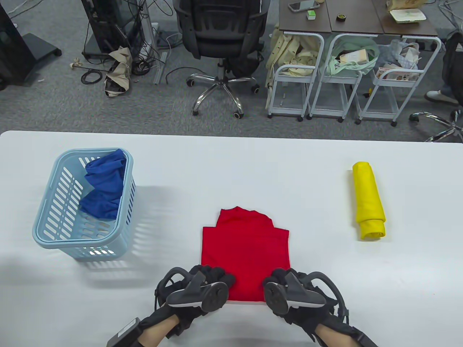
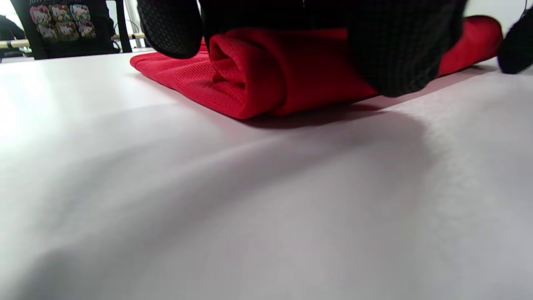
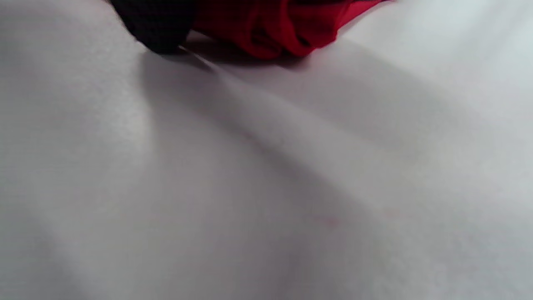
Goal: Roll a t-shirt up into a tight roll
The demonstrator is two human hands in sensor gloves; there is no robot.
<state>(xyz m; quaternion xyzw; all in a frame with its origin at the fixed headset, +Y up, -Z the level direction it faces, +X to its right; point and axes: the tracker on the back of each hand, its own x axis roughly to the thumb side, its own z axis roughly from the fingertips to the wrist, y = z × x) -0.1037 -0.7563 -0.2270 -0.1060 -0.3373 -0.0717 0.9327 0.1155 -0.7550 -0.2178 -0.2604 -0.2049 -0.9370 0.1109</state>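
Here, nearest the viewer, the left hand and the right hand are curling their fingers over the near hem of the red t-shirt, each gripping one end of a roll that is just beginning. The left wrist view is showing that roll as a short, thick turn of cloth lying on the white table, with gloved fingers wrapping its top. To do this step well, in my judgement, both hands should be advancing together and pressing down while drawing the cloth back slightly, so that each turn is packing firmly and the ends are staying level. Farther away, the folded body and collar are lying flat, awaiting rolling. The trackers are covering most of both hands in the table view, and the right wrist view, blurred, is cutting off all but a fingertip and a red edge, so that hand's exact hold is hard to make out.
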